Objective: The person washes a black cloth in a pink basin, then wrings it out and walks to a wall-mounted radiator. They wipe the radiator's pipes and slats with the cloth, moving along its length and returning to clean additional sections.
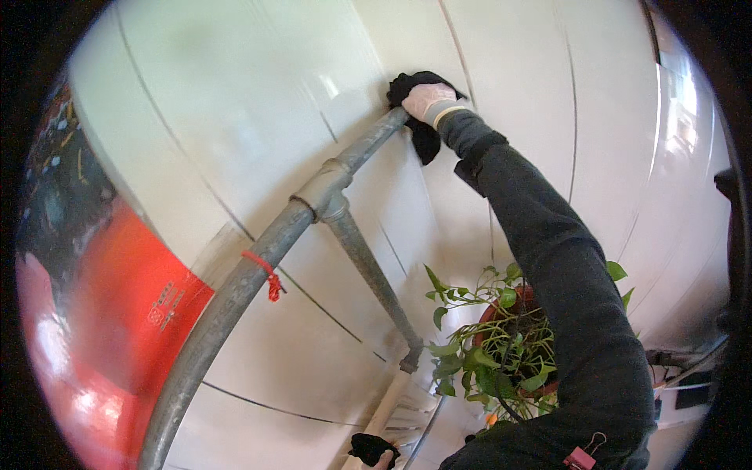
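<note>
My right hand (430, 101), in a pale thin glove below a dark sleeve, is closed on a black cloth (426, 141). It presses the cloth around the upper end of a grey metal pipe handrail (247, 294), close to the white wall panels. A red string (271, 279) is tied around the rail. At the bottom edge, my left hand (385, 460) shows only in part, with a second black cloth (370, 448) in it, beside a lower pale pipe (388, 399). Most of that hand is cut off by the frame.
A pipe tee (325, 188) joins the rail to a slanting metal post (376, 282). A leafy green plant (482, 364) in a reddish pot (484, 320) stands below my right arm. A red panel (141, 294) with writing is at the left. A pink binder clip (580, 458) hangs on my dark clothing.
</note>
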### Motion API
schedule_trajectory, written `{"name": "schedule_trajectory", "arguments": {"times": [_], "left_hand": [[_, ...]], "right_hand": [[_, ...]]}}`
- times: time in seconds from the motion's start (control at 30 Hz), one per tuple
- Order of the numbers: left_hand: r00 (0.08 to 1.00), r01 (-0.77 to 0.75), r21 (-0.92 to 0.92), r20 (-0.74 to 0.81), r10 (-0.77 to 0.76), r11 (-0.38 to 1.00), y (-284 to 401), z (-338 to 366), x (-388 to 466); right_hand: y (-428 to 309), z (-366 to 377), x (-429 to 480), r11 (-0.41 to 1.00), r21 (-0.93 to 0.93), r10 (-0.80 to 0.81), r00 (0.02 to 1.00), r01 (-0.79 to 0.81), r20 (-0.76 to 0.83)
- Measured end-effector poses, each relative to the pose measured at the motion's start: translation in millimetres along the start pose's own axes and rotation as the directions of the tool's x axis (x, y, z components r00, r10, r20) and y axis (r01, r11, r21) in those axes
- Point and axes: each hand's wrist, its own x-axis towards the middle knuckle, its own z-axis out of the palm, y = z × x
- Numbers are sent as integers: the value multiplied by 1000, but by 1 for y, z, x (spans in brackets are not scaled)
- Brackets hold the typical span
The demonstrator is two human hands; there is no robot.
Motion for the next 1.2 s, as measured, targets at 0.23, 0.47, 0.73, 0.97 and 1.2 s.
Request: {"name": "schedule_trajectory", "arguments": {"times": [0.23,0.47,0.73,0.97,1.2], "left_hand": [[986,165,-238,23,-164,957,-14,-13,-43],[989,29,-364,-125,-80,931,-16,-44,-58],[996,27,-425,-63,-59,905,-17,-65,-52],[956,290,-198,14,-293,936,-8,-75,-52],[988,152,-227,43,-146,962,7,-84,-44]], "right_hand": [[-4,-1,-10,980,178,97,994,-87,-51],[-10,6,-19,999,-47,-5,982,-4,-189],[-77,24,-102,645,-141,-603,387,751,-698],[-148,-27,-175,579,-156,-579,269,800,-769],[-222,-61,-264,307,-92,-685,153,947,-712]]}}
